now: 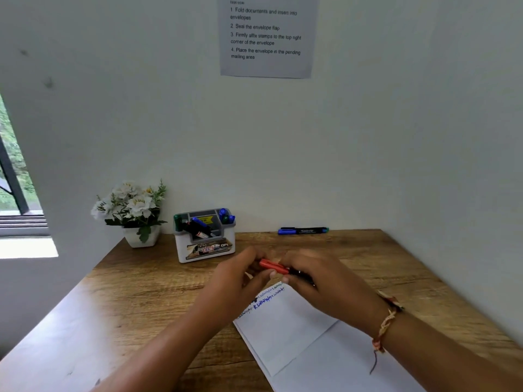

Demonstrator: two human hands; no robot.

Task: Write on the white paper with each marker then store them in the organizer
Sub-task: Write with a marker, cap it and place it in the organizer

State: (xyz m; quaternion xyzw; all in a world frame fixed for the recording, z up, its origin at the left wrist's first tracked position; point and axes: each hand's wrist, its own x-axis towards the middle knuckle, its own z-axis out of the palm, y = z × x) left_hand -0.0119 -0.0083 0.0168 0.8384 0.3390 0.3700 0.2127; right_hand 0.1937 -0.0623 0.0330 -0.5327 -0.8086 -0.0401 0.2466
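Both hands meet low over the table, just past the far edge of the paper. The left hand point(243, 275) comes in from the lower left on a long slanting forearm, and its curled fingers pinch the red cap end of a red-capped black marker point(274, 266). The right hand point(319, 284) reaches in from the lower right, back of the hand upward, with its fingers wrapped round the black barrel. The marker lies nearly level between them, red end pointing up and to the left. Motion blur hides whether the cap is fully seated. A braided orange-and-cream wristband point(386, 325) circles the right wrist. Under the hands a white sheet of paper point(283, 329) lies askew on the brown wood-grain table point(141, 292), with lines of blue and black handwriting along its far edge. It overlaps a second white sheet point(345, 363) nearer the person. A white and grey plastic desk organizer point(205, 247) stands close to the wall beyond the left hand, apart from it. It holds several markers: a green cap at its left corner, blue caps at its right rear, and one slanted across the middle. To its right a blue-capped black marker point(302, 230) lies flat against the wall. On its left stands a white pot of white artificial flowers point(133, 210), and a printed sheet of instructions point(267, 35) hangs on the wall above.
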